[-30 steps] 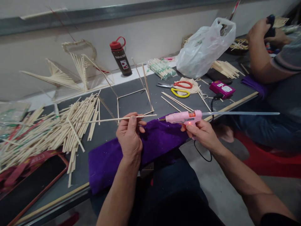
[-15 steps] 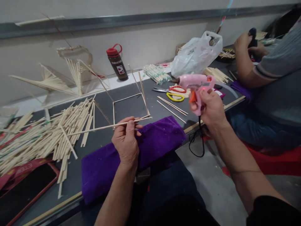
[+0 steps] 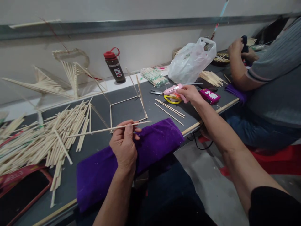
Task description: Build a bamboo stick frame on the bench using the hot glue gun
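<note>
My left hand [image 3: 124, 142] pinches a thin wooden stick [image 3: 94, 131] near its right end, above a folded purple cloth [image 3: 96, 175]. Just beyond it stands a frame of joined sticks [image 3: 125, 99], with a square base and a few slanting uprights. My right hand [image 3: 189, 93] is wrapped round a pink glue gun [image 3: 171, 90], low over the table, its nozzle pointing left. Under the gun lie scissors [image 3: 172, 99] with yellow and red handles, partly covered by it. Loose sticks [image 3: 170, 110] rest in front of the scissors.
A heap of sticks [image 3: 63, 125] and a phone [image 3: 23, 191] lie at left. Behind are a stick sculpture [image 3: 72, 78], a bottle [image 3: 115, 67], wrapped sticks [image 3: 154, 77] and a plastic bag [image 3: 191, 59]. A purple packet [image 3: 210, 95] lies near a co-worker [image 3: 270, 81] at right.
My right hand has carried the glue gun down and to the left, away from me, to just over the scissors. My left hand still holds the stick in nearly the same place.
</note>
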{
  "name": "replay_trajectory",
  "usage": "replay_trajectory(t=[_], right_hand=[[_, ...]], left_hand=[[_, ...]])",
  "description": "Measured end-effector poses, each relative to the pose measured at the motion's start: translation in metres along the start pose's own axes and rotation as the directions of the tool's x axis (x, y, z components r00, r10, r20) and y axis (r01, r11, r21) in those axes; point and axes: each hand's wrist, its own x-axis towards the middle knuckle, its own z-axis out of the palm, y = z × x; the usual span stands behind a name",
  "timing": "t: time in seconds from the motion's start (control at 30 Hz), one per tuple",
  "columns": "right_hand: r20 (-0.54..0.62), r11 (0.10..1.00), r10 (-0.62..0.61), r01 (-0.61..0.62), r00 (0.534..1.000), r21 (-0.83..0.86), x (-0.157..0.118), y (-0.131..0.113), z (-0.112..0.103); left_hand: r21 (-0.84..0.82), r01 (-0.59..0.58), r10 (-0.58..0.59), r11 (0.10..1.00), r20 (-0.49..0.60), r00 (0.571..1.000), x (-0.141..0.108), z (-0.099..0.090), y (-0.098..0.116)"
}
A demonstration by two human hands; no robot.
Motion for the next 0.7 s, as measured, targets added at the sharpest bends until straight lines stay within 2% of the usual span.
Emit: replay_trajectory(t=[0.1, 0.17, 0.3, 0.4, 0.47, 0.53, 0.6, 0.7], right_hand=[[0.004, 0.979, -0.043, 0.043, 0.999, -0.197, 0.009, 0.003, 0.002], [0.009, 0.931, -0.086, 0.084, 0.996, -0.354, 0.013, 0.003, 0.003], [0.018, 0.746, -0.102, 0.088, 0.995, -0.660, 0.011, 0.000, 0.005], [-0.003, 0.576, -0.228, 0.132, 0.974, -0.807, -0.002, -0.008, 0.008], [0.051, 0.519, -0.334, 0.228, 0.941, -0.824, -0.019, -0.017, 0.012], [0.139, 0.503, -0.396, 0.342, 0.908, -0.794, -0.039, -0.031, 0.017], [0.244, 0.497, -0.408, 0.438, 0.880, -0.749, -0.060, -0.047, 0.025], [0.352, 0.514, -0.383, 0.513, 0.854, -0.687, -0.081, -0.066, 0.041]], left_hand=[[-0.043, -0.009, 0.008, 0.999, -0.022, 1.000, 0.001, 0.000, 0.001], [-0.075, -0.009, 0.006, 0.997, -0.042, 0.999, 0.002, -0.001, 0.001], [-0.028, -0.058, 0.055, 0.998, -0.082, 0.995, 0.006, -0.004, 0.005], [0.156, -0.178, 0.192, 0.972, -0.081, 0.978, 0.010, -0.007, 0.009], [0.312, -0.246, 0.272, 0.918, -0.039, 0.962, 0.015, -0.009, 0.013], [0.451, -0.282, 0.306, 0.847, 0.020, 0.952, 0.021, -0.009, 0.015], [0.538, -0.297, 0.309, 0.789, 0.072, 0.948, 0.027, -0.007, 0.014], [0.580, -0.304, 0.284, 0.755, 0.127, 0.950, 0.038, -0.001, 0.008]])
